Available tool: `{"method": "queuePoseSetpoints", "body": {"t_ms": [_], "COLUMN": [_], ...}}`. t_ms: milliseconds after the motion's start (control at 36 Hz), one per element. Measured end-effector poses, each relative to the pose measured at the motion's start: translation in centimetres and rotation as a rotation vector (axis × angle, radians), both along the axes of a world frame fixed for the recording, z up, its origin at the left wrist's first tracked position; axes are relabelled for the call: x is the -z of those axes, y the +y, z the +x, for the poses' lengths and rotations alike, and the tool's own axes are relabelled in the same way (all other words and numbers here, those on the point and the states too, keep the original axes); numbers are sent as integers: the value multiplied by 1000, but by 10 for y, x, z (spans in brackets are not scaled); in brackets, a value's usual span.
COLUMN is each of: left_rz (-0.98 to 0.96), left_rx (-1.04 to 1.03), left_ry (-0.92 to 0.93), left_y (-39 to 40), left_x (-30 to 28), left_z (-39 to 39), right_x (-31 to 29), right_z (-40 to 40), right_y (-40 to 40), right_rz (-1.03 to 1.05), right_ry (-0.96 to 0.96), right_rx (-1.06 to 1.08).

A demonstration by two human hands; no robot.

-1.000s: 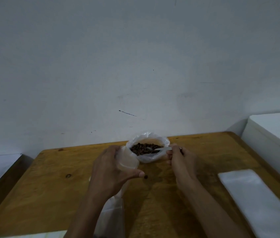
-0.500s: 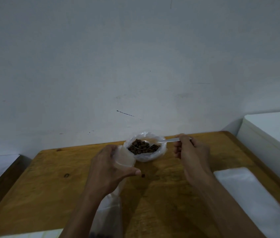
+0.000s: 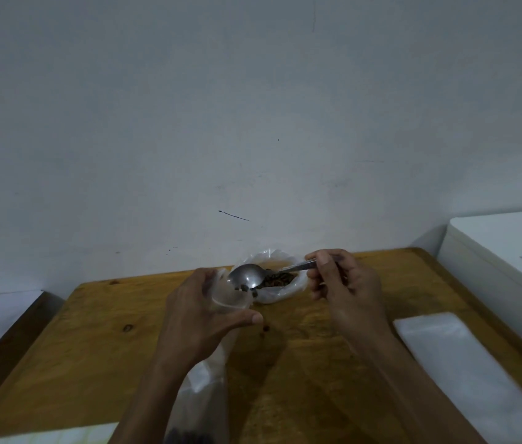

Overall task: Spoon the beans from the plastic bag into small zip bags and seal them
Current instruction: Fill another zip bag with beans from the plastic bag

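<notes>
Our left hand (image 3: 202, 312) grips the small zip bag (image 3: 231, 296) open by the table's (image 3: 99, 347) far edge; our right hand (image 3: 346, 290) pinches the spoon (image 3: 247, 276), tipping beans (image 3: 245, 287) in from the plastic bag (image 3: 280, 288). One bean (image 3: 266, 328) lies loose already. A sagging mouth or fast tilt could scatter more.

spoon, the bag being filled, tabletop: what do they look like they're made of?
Grey shiny spoon in the right hand: probably metal, polished; its bowl catches a highlight.
Clear small zip bag held by the left hand: thin soft plastic, see-through, mouth rim slightly glossy.
Yellow-brown tabletop: wood, with visible grain and a dark knot; finish looks matte, though dim light leaves that open.
</notes>
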State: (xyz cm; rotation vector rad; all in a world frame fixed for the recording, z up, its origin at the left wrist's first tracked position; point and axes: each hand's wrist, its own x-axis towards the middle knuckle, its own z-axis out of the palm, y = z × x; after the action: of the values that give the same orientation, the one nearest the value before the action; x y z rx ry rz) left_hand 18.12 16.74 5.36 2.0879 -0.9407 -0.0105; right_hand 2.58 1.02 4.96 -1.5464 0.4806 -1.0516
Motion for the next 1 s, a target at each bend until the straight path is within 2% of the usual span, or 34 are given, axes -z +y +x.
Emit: {"method": "queuePoseSetpoints", "body": {"t_ms": [111, 278, 333, 444, 583, 667, 861, 1000], "left_rz": [-3, -21, -33, -25, -37, -31, -25, -17], "left_rx": [-15, -18, -22, -42, -41, -42, -33, -21], "left_ry": [10, 53, 56, 51, 53, 48, 49, 64], "left_y": [1, 2, 3, 5, 8, 9, 7, 6], "left_x": [0, 4, 5, 5, 4, 5, 6, 7], "left_z": [0, 2, 3, 5, 7, 7, 8, 7], "right_x": [-1, 4, 8, 23, 39, 46, 46, 42], "right_z": [-4, 2, 4, 10, 22, 28, 42, 47], "right_y": [0, -6, -10, -17, -15, -10, -4, -6], "right_rz": [-93, -12, -38, -228, -309, -219, 287, 498], "right_ry": [-14, -63, -2, 205, 293, 321, 269, 234], "right_rx": [-25, 117, 192, 310, 321, 296, 284, 237]}}
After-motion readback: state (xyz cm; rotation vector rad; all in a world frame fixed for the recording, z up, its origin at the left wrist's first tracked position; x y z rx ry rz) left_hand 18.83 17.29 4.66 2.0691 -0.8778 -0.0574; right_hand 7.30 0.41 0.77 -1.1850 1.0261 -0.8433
